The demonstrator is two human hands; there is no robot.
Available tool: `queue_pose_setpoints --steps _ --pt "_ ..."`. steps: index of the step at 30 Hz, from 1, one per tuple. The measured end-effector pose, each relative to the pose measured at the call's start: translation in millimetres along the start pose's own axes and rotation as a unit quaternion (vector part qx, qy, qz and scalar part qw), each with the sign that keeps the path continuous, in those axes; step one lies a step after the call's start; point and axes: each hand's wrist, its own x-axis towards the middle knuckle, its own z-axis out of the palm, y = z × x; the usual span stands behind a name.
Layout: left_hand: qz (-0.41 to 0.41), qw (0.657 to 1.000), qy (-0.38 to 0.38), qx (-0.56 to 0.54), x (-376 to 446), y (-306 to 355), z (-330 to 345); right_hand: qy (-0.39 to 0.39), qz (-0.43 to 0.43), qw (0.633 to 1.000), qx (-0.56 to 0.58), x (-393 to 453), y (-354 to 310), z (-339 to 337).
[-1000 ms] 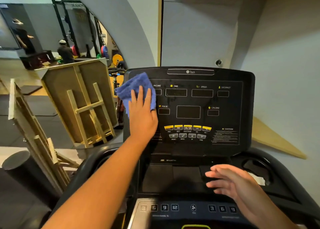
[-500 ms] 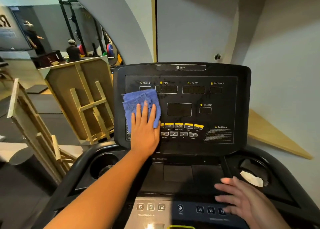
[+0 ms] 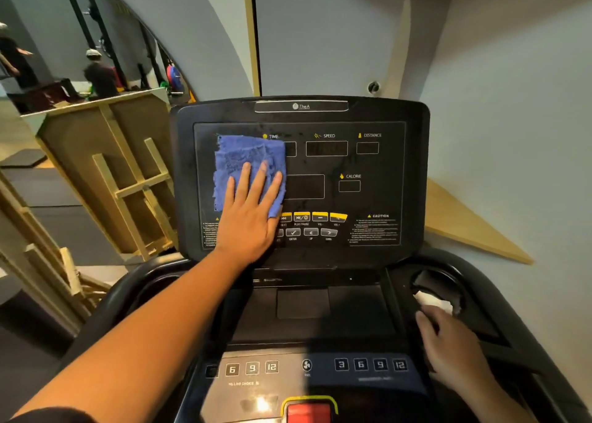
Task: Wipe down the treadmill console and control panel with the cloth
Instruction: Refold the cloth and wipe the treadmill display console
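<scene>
The black treadmill console [image 3: 384, 115] stands upright in the middle, with labelled display windows and a row of yellow and grey buttons [image 3: 317, 220]. My left hand [image 3: 248, 220] lies flat, fingers spread, pressing a blue cloth [image 3: 246, 156] against the left half of the display, over the leftmost windows. My right hand [image 3: 448, 349] rests with loose fingers on the lower console beside the right cup holder [image 3: 445, 284], holding nothing. Below lies the control panel [image 3: 307, 366] with numbered speed and incline keys.
A crumpled white tissue [image 3: 434, 302] sits in the right cup holder. A red stop button [image 3: 309, 411] is at the bottom edge. Wooden frames [image 3: 128, 179] lean to the left of the treadmill. A pale wall rises close behind and to the right. People stand far back left.
My left hand has slid the cloth from the console's upper-left corner down and rightward over the display. My right hand has shifted right toward the cup holder.
</scene>
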Motion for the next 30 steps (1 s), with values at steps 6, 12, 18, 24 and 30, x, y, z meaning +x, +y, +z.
queue_pose_setpoints --steps 6,12,18,24,30 --pt "-0.082 0.996 0.030 -0.008 8 -37 -15 -0.019 -0.042 0.990 -0.132 10 13 -6" --pt "-0.151 0.986 0.065 -0.028 69 5 -23 -0.019 -0.071 0.983 -0.168 13 15 -4" --pt "0.112 0.994 -0.018 0.008 14 49 3 0.003 -0.120 0.980 -0.160 30 25 3" --pt "0.073 0.997 -0.018 0.004 -5 -7 -6 -0.040 -0.113 0.983 -0.138 33 22 -1" --pt "-0.127 0.990 0.047 -0.035 71 25 -22 -0.049 -0.116 0.983 -0.136 36 26 1"
